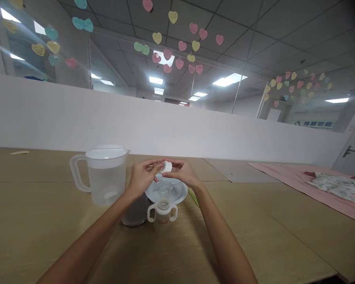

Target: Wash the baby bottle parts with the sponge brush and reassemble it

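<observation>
My left hand point(143, 173) and my right hand point(183, 172) meet above a white bowl point(182, 196), both closed on a small white bottle collar point(167, 167). A translucent part, perhaps a teat, shows at the collar's left side, partly hidden by my left fingers. Below the hands, a clear baby bottle point(162, 218) with two white handles stands upright, its threaded mouth uncovered. Inside the bowl just behind it lies a clear dome-shaped piece point(165, 192). My left forearm partly covers a dark round object point(135, 213) beside the bottle.
A translucent lidded pitcher point(106, 177) of clear liquid stands left of the bowl. A green strip point(193, 197) lies right of it. Patterned cloth point(337, 185) rests on a pink mat point(279, 177) at far right. A flat pale piece point(19, 152) lies far left. A white wall point(165, 128) bounds the table.
</observation>
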Available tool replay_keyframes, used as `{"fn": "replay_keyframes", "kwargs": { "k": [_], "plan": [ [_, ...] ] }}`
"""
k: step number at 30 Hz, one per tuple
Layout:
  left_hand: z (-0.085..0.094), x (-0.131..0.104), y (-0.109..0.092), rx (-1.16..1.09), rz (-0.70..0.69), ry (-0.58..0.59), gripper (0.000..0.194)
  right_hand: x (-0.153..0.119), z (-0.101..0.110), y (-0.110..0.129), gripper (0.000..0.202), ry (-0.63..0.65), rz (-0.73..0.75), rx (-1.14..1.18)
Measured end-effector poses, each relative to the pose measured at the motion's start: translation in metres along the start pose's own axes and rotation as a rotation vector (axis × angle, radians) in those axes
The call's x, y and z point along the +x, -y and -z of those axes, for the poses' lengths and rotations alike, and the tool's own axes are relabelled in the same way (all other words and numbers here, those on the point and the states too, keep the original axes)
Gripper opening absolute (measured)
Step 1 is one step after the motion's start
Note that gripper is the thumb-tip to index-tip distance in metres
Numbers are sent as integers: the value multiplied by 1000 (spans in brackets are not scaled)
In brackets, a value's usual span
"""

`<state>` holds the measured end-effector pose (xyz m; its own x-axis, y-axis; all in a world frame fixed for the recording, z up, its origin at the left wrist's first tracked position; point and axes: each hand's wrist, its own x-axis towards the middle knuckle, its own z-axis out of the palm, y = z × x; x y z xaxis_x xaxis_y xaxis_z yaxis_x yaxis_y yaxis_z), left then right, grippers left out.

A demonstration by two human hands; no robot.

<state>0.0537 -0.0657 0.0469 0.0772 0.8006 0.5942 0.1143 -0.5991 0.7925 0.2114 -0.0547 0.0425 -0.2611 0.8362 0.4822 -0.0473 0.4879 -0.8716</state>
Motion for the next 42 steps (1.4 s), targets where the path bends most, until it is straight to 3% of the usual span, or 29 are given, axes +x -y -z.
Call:
{"fn": "replay_keyframes", "kwargs": {
  "k": [5,15,23,26,29,32,35,39,42],
  "plan": [
    [2,0,-3,-8,16,-12,26,-1,0,1,59,31,-11,8],
    [16,10,-1,-193,126,244,32,-1,12,-3,58,105,4,45],
    [17,11,5,-358,228,324,31,1,20,-10,51,172,55,145],
    [14,13,12,-478,291,305,30,-2,28,-9,50,228,50,183],
    [13,18,22,-507,300,149,31,-5,40,-10,51,337,-71,85],
    [14,23,37,-294,296,52,35,-4,53,-21,45,361,-265,-347],
    [11,20,52,109,271,211,40,1,58,-37,29,348,-457,-848],
    [4,9,67,729,62,417,37,7,53,-54,26,352,-550,-1032],
    [-1,1,74,895,23,477,18,8,46,-57,30,371,-565,-1095]
  ]
}}
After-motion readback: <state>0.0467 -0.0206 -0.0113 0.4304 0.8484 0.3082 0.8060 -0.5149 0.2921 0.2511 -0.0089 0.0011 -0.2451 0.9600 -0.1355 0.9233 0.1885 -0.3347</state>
